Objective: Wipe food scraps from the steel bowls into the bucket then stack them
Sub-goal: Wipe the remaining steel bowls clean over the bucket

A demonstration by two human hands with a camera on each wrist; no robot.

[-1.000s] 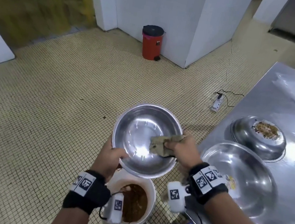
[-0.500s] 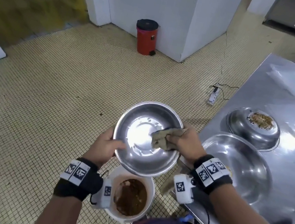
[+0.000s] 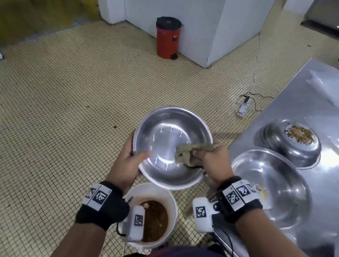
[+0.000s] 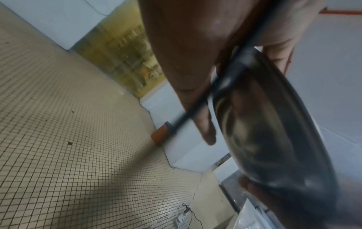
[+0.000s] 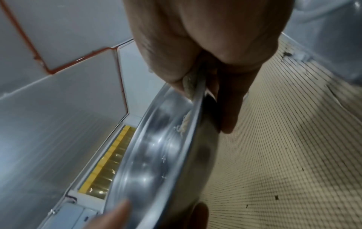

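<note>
the steel bowl [image 3: 171, 145] hung tilted directly above the bucket [image 3: 150, 215], its near-left rim gripped by the left hand [image 3: 129, 164], while the right hand [image 3: 212, 160] pinched a cloth [image 3: 191, 154] against its inner right wall.

The head view looks steeply down from above the person's chest, facing forward over the tiled floor [image 3: 40, 129], with the steel tabletop [image 3: 334, 115] along its right edge and both wrists low in frame. The left wrist view sits very close to the left hand [image 4: 186, 54], looking along it past the held bowl [image 4: 274, 139] toward the red bin [image 4: 161, 133] — the same bin the head view shows far ahead. The right wrist view looks along the right hand [image 5: 195, 46], close against that bowl's rim; all 3 views share the bowl.
</note>
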